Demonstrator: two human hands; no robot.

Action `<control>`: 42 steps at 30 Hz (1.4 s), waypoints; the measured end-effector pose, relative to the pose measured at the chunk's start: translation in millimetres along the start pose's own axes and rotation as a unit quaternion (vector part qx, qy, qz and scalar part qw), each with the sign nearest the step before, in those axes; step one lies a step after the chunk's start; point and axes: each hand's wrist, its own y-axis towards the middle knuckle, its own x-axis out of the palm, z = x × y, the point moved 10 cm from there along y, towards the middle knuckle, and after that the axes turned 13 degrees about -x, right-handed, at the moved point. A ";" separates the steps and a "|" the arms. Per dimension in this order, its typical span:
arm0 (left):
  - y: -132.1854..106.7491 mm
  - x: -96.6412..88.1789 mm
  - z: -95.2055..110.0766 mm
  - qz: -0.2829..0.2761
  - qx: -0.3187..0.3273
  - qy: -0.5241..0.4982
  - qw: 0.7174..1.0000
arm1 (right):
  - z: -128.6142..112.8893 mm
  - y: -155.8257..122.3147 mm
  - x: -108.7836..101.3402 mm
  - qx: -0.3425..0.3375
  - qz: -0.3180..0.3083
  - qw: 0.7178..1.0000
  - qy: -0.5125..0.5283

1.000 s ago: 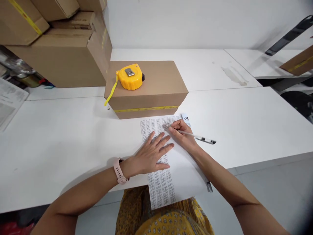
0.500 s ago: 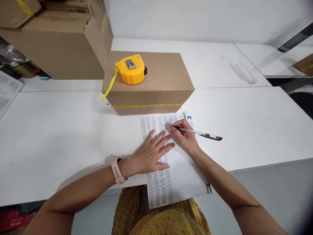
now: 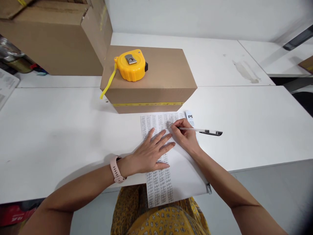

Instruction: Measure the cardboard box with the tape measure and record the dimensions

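A sheet of white paper [image 3: 186, 176] with columns of small dark handwriting lies over the table's front edge. My left hand [image 3: 154, 151] rests flat on it, fingers spread, holding nothing. In my right hand [image 3: 186, 135] is a clear pen [image 3: 201, 131] with a black clip cap on its back end. The pen's tip meets the paper at the upper columns, just right of my left fingertips. Under the sheet, a printed edge [image 3: 189, 117] shows at the upper right.
Beyond the paper stands a closed cardboard box [image 3: 166, 68] with a yellow tape measure [image 3: 132, 67] on top. Larger cardboard boxes [image 3: 56, 49] sit at the back left. The white table [image 3: 244, 127] ends at a front edge near my body.
The right hand's pen has tilted slightly and its tip has shifted a little on the paper. My left hand stays in place. The view has shifted slightly.
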 end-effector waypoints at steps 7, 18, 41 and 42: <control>0.6 2.1 -0.1 -0.004 0.000 0.002 1.000 | 5.7 -1.8 -4.7 0.015 0.027 0.999 -0.014; 0.7 0.1 -0.6 0.002 0.000 -0.017 1.000 | 3.0 -0.7 -0.6 0.001 0.005 0.999 -0.039; 0.7 1.0 -0.3 0.000 0.000 -0.013 1.000 | 10.0 -3.9 3.9 -0.011 -0.038 0.997 -0.069; 0.6 1.1 -0.5 0.000 -0.001 -0.013 1.000 | 9.8 -3.8 4.2 -0.011 -0.037 0.997 -0.063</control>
